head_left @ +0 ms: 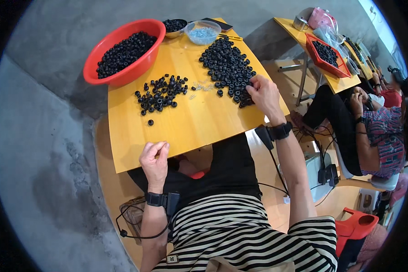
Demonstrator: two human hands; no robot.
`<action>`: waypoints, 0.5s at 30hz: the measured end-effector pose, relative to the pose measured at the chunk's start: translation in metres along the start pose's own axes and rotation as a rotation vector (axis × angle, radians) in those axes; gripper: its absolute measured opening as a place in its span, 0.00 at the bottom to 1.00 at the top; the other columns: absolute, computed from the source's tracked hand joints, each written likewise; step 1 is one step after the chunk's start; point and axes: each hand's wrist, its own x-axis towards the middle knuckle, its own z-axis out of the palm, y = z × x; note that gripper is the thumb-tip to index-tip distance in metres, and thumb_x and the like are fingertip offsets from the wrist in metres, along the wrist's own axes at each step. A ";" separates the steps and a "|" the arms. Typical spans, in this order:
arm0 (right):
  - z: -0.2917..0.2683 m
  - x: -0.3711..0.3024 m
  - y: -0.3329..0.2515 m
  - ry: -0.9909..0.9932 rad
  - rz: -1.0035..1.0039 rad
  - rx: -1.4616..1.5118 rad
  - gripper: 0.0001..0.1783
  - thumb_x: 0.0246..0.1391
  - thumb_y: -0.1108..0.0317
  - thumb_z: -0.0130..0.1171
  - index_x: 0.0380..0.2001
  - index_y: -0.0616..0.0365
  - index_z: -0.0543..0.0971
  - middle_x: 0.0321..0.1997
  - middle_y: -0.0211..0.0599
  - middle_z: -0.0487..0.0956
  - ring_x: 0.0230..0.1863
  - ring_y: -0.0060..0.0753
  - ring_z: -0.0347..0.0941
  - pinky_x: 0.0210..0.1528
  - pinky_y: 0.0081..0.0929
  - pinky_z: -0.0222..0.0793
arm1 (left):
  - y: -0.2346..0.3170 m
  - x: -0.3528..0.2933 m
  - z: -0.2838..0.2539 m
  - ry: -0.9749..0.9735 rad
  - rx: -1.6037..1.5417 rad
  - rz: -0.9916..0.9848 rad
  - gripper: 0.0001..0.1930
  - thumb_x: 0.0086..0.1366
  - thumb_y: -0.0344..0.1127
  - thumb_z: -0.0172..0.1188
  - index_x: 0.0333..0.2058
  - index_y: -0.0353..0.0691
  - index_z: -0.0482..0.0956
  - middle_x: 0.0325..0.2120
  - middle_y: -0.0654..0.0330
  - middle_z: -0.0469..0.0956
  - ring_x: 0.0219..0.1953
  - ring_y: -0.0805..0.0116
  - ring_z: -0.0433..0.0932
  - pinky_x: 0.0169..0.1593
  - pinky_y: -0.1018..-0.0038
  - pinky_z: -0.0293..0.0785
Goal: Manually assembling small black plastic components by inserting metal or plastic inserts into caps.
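Right hand (264, 93): fingers curled at the larger black-bead pile (226, 63), nearer it than the other hand; whether they grip a bead cannot be told.
Larger pile: at its ten o'clock, long axis running eleven to five.
Left hand (154, 159): fingertips drawn together over the near edge of the tabletop (190, 127); any contents cannot be told.
Stray bead (150, 122): at its twelve.
Smaller bead cluster (161, 93): beyond, also twelve.
Clear bits (203, 86): at its one, between both groups.

At six o'clock, the person (222, 231) is wearing a black-and-cream striped shirt (240, 242) and black trousers (233, 165); at seven and three o'clock, black wrist straps (155, 199) are carrying dark boxes (172, 203) with black cables (145, 237)
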 end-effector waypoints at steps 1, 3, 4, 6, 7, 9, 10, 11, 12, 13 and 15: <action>0.002 0.005 0.004 -0.017 0.009 -0.020 0.14 0.46 0.65 0.67 0.36 0.60 0.80 0.27 0.40 0.81 0.32 0.43 0.79 0.36 0.37 0.73 | 0.001 0.000 0.001 0.005 -0.001 0.004 0.03 0.57 0.24 0.67 0.31 0.31 0.83 0.22 0.62 0.73 0.23 0.74 0.72 0.29 0.77 0.68; 0.008 0.012 0.008 -0.030 0.004 -0.073 0.15 0.47 0.64 0.67 0.37 0.59 0.80 0.31 0.44 0.82 0.36 0.48 0.80 0.39 0.41 0.74 | 0.003 0.000 0.001 0.008 0.008 0.006 0.03 0.57 0.23 0.67 0.31 0.32 0.83 0.22 0.62 0.73 0.23 0.74 0.71 0.29 0.77 0.68; 0.012 0.014 0.010 -0.025 -0.008 -0.107 0.15 0.47 0.63 0.67 0.37 0.59 0.80 0.31 0.44 0.82 0.36 0.48 0.80 0.39 0.41 0.74 | 0.004 0.000 0.001 0.011 0.015 0.007 0.03 0.57 0.23 0.67 0.31 0.32 0.83 0.22 0.62 0.73 0.23 0.74 0.71 0.30 0.77 0.68; 0.014 0.015 0.009 -0.021 0.001 -0.143 0.15 0.47 0.63 0.67 0.37 0.59 0.80 0.33 0.44 0.82 0.38 0.48 0.80 0.40 0.41 0.74 | 0.000 -0.001 0.003 0.012 0.001 0.014 0.03 0.57 0.23 0.67 0.31 0.32 0.83 0.22 0.62 0.73 0.24 0.74 0.71 0.30 0.77 0.68; 0.012 0.015 0.006 -0.022 0.024 -0.145 0.15 0.47 0.63 0.67 0.37 0.59 0.80 0.34 0.45 0.83 0.38 0.48 0.80 0.41 0.41 0.74 | -0.001 -0.001 0.003 0.011 -0.007 0.017 0.03 0.57 0.23 0.67 0.31 0.32 0.82 0.22 0.62 0.72 0.24 0.74 0.71 0.30 0.77 0.68; 0.003 0.013 0.006 0.007 0.065 -0.123 0.15 0.46 0.63 0.68 0.36 0.58 0.81 0.33 0.43 0.82 0.37 0.46 0.80 0.40 0.39 0.74 | 0.001 -0.001 0.001 0.007 0.004 0.007 0.03 0.58 0.23 0.67 0.31 0.32 0.83 0.22 0.62 0.72 0.24 0.74 0.71 0.30 0.77 0.68; -0.003 0.011 0.008 0.037 0.082 -0.098 0.15 0.45 0.63 0.68 0.36 0.58 0.81 0.31 0.42 0.82 0.35 0.43 0.79 0.39 0.38 0.74 | 0.001 -0.002 0.001 0.003 0.006 0.001 0.03 0.58 0.23 0.67 0.32 0.32 0.83 0.22 0.62 0.72 0.24 0.74 0.71 0.30 0.77 0.68; -0.008 0.008 0.012 0.067 0.100 -0.073 0.15 0.44 0.64 0.69 0.35 0.58 0.81 0.28 0.40 0.81 0.33 0.41 0.79 0.37 0.37 0.74 | 0.001 -0.002 0.002 0.003 0.005 0.004 0.03 0.58 0.23 0.67 0.32 0.32 0.83 0.22 0.62 0.72 0.24 0.74 0.71 0.30 0.77 0.68; -0.015 0.003 0.019 0.033 0.116 -0.071 0.15 0.45 0.63 0.68 0.36 0.57 0.81 0.29 0.40 0.81 0.34 0.42 0.79 0.38 0.37 0.74 | 0.001 -0.002 0.002 0.004 0.007 0.008 0.03 0.58 0.23 0.67 0.32 0.32 0.83 0.22 0.62 0.72 0.24 0.74 0.71 0.30 0.77 0.68; -0.021 -0.002 0.026 -0.003 0.131 -0.069 0.15 0.45 0.62 0.68 0.36 0.56 0.81 0.31 0.40 0.81 0.35 0.43 0.79 0.40 0.38 0.74 | 0.000 -0.002 0.002 0.007 0.008 0.010 0.03 0.58 0.23 0.67 0.32 0.32 0.83 0.22 0.62 0.72 0.24 0.74 0.71 0.30 0.77 0.68; -0.032 -0.017 0.038 -0.063 0.150 -0.075 0.15 0.45 0.62 0.68 0.37 0.54 0.81 0.31 0.38 0.80 0.35 0.42 0.79 0.40 0.38 0.74 | 0.001 -0.002 0.002 0.008 0.000 0.010 0.03 0.58 0.23 0.67 0.32 0.32 0.83 0.22 0.63 0.72 0.24 0.74 0.71 0.30 0.77 0.68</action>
